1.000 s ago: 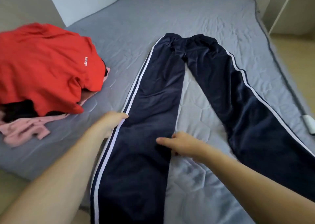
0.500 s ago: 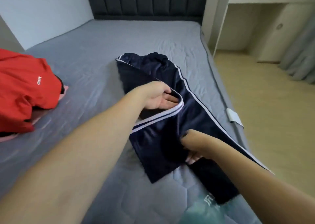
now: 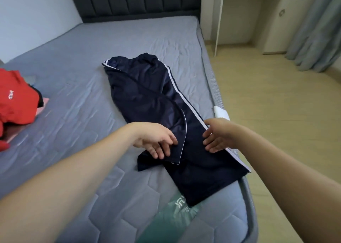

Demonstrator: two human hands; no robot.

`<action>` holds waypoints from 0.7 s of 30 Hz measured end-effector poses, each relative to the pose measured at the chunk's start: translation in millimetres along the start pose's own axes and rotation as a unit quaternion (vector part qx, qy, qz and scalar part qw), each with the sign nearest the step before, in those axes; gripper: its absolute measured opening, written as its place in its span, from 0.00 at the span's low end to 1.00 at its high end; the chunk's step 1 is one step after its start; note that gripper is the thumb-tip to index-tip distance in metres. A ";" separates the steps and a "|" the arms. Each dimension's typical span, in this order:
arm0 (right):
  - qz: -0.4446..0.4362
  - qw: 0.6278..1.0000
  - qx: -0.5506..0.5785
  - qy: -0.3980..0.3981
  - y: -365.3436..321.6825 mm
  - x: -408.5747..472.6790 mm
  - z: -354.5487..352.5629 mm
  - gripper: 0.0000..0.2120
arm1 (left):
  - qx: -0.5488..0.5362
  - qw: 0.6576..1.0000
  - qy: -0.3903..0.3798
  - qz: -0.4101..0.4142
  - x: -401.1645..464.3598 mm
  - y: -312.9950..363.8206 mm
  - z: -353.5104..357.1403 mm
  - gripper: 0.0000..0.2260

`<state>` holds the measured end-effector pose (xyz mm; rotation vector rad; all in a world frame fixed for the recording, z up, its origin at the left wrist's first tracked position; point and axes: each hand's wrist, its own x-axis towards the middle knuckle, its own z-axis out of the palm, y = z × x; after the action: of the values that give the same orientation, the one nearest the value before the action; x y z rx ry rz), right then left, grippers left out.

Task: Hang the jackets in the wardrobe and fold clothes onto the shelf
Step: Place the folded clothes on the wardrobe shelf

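Note:
Navy track trousers [image 3: 155, 98] with white side stripes lie on the grey mattress [image 3: 77, 113], one leg folded over the other, near the bed's right edge. My left hand [image 3: 156, 141] rests on the folded-over leg near its hem, fingers relaxed and spread. My right hand [image 3: 217, 137] hovers open at the striped right edge of the trousers, fingers extended and touching the cloth lightly.
A red garment [image 3: 14, 102] lies heaped at the left on dark and pink clothes. A white tag [image 3: 221, 111] sticks out at the mattress's right edge. A dark headboard [image 3: 136, 0] stands behind. Wooden floor, a white desk [image 3: 219, 21] and curtains lie to the right.
The left leg of the trousers has been folded over onto the right one. My left hand let go of the striped edge and now lies flat; my right hand moved to the right edge.

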<state>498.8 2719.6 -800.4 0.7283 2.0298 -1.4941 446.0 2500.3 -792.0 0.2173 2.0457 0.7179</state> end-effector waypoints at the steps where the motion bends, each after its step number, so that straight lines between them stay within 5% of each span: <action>1: 0.008 1.000 -0.002 -0.021 1.6 1.2 -0.4 0.24 | 0.013 1.000 0.003 0.005 0.8 3.6 5.8 0.12; 6: 0.007 0.993 -0.095 -0.069 -0.8 10.7 45.3 0.19 | 0.091 0.963 0.250 -0.035 0.7 -10.8 -18.2 0.11; 7: -0.010 0.993 -0.105 -0.058 -3.3 13.0 55.8 0.16 | 0.112 0.962 0.243 -0.056 -3.8 -19.4 -20.3 0.13; 10: -0.037 0.994 -0.100 -0.034 -10.2 13.7 71.9 0.06 | 0.016 0.993 0.070 -0.090 -21.1 -39.9 -14.8 0.14; 12: -0.024 0.993 -0.095 -0.063 -8.3 9.0 57.9 0.07 | -0.009 0.996 0.012 -0.088 -19.3 -37.9 -22.0 0.13; 14: -0.008 0.990 -0.124 -0.067 0.5 -3.7 25.0 0.12 | 0.055 0.990 0.119 -0.055 3.0 -22.6 -40.6 0.13; 17: 0.023 0.973 -0.230 -0.018 23.6 -25.0 -26.4 0.14 | 0.247 0.903 0.350 0.031 46.1 5.7 -64.6 0.17; 21: 0.036 0.949 -0.312 0.034 46.7 -40.6 -32.2 0.15 | 0.348 0.893 0.282 0.047 98.5 17.1 -66.3 0.22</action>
<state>557.3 2757.4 -796.4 0.5789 2.3118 -0.7109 334.6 2528.6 -826.5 0.5712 2.8157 0.0522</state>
